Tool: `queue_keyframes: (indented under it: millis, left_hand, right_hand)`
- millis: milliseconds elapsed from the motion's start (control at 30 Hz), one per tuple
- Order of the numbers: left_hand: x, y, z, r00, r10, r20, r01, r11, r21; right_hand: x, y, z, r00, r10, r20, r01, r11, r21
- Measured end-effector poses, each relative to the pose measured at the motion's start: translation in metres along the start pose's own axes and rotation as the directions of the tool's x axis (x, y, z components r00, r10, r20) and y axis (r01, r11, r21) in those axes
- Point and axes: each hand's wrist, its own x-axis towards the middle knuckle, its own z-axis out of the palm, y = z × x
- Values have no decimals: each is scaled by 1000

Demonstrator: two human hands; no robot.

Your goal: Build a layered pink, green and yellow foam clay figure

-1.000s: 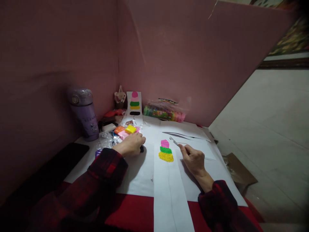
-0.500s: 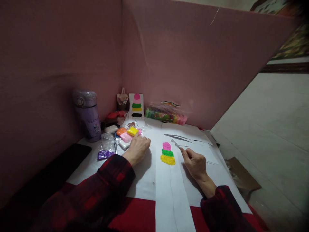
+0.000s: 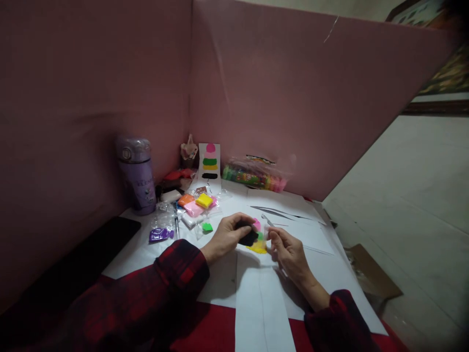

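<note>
My left hand [image 3: 231, 235] grips a packet of black modelling clay [image 3: 249, 236] in clear plastic, held over the white paper strip [image 3: 258, 303]. My right hand [image 3: 291, 254] holds a thin, light-coloured tool [image 3: 267, 220] with its tip pointing up and away. Those fingers also appear to pinch the packet's clear plastic edge. Behind the packet, partly hidden, the strip carries stacked patches: pink [image 3: 257, 224], green and yellow [image 3: 258, 247]. Left of my left hand lies a small green clay piece [image 3: 207, 227] in plastic.
Several clay packets, among them yellow [image 3: 203, 200] and purple [image 3: 161, 235], lie at the left. Behind them stand a purple bottle [image 3: 137, 176] and a card with coloured patches [image 3: 209, 168]. A bag of coloured sticks [image 3: 254, 177] lies against the pink panel. A black slab [image 3: 113, 239] lies at left.
My left hand has moved from the clay packets to above the strip, with the black packet now in it. My right hand has shifted slightly left, meeting the packet's plastic. The green piece is now uncovered.
</note>
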Motion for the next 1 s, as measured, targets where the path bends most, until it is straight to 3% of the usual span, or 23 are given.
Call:
queue_keyframes:
  millis: [100,233,333,467,1000]
  left_hand:
    - [-3,0,6,998,-57,23,59,995,-81]
    - [-2,-2,4,993,-119,-27,115,987,-115]
    - [-2,-5,3,982,-186,-40,177,971,-163]
    - [-2,-4,3,974,-222,-52,213,966,-147]
    - [0,-2,-1,977,-170,-132,156,982,-108]
  right_hand:
    - [-3,-6,5,995,49,89,-64,983,175]
    - [-8,-11,8,980,176,92,-196,935,296]
    - [-9,-13,8,974,205,95,-225,903,367]
    - [-7,-16,8,974,201,107,-227,896,381]
    - [-7,-17,7,976,150,159,-200,909,367]
